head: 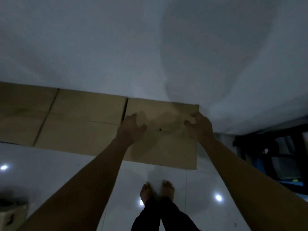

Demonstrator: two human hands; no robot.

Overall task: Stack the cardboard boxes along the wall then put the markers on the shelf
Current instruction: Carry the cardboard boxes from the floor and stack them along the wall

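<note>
The head view shows the left hand (pixel 131 126) lying flat on the rightmost cardboard box (pixel 164 139) and the right hand (pixel 199 125) with fingers curled over its far right corner, probably to square it against the wall (pixel 150 47) beyond both grips.

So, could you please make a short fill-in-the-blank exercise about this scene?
1. Both hands are on the ____ cardboard box of the row.
2. The cardboard boxes stand against the white ____.
3. The right hand grips the box's far right ____, while the left hand lies on its top.
4. The person's feet are ____, on glossy floor tiles.

Missing words: rightmost; wall; corner; bare
</note>
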